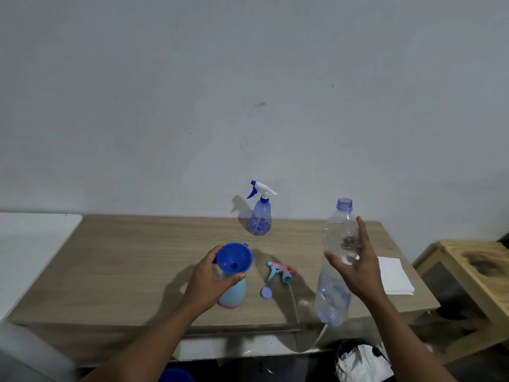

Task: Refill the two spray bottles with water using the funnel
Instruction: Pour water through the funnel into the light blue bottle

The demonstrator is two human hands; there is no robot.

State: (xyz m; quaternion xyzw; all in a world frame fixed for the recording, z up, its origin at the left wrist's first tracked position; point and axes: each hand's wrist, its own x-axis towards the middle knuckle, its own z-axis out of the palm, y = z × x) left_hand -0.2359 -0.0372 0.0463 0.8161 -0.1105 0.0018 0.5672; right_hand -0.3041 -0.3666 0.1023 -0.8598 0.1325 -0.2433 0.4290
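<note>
A blue funnel (234, 258) sits in the neck of a light-blue spray bottle (232, 295) with a pink base, near the table's front. My left hand (209, 277) grips that bottle just below the funnel. My right hand (355, 264) holds an uncapped clear water bottle (334, 271) upright, to the right of the funnel. The pink-and-blue spray head (279, 271) with its tube lies on the table between them, beside a round lilac cap (266, 293). A second, translucent blue spray bottle (260, 217) with its trigger on stands at the back.
The wooden table (124, 257) stands against a grey wall. A folded white cloth (392, 275) lies at its right end. A white surface (33, 244) adjoins on the left and a wooden stool (473, 271) stands to the right. A bag sits on the floor below.
</note>
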